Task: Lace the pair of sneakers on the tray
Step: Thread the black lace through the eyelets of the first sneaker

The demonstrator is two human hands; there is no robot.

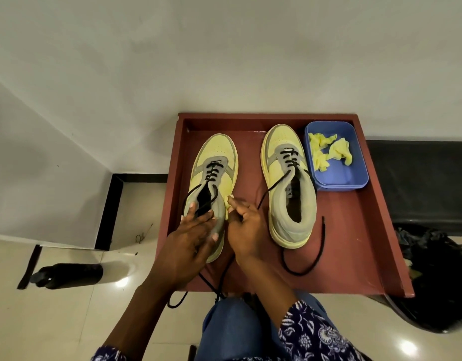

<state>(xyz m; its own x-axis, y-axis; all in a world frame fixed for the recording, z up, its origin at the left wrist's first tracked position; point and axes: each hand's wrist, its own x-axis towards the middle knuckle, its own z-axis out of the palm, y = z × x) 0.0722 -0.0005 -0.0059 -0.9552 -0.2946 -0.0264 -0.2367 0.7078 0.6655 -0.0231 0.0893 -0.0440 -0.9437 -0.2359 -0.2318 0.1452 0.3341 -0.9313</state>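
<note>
Both sneakers are set on the red tray (354,256), toes toward its far edge. The left sneaker (214,178) is steadied at the collar by the left hand (196,230); its black lace (211,280) seems pinched by the right hand (242,225). The right sneaker (289,188) lies untouched, nearer the right hand. Yellow cloths (328,152) are held in the blue tub (354,175) at the far right corner.

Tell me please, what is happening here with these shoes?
A person is lacing two yellow-grey sneakers on a red tray. The left hand rests on the left sneaker; the right hand pinches its collar edge. Both sneakers are laced only partway, and the right sneaker has loose lace ends trailing. A blue tub holds yellow cloth.
</note>
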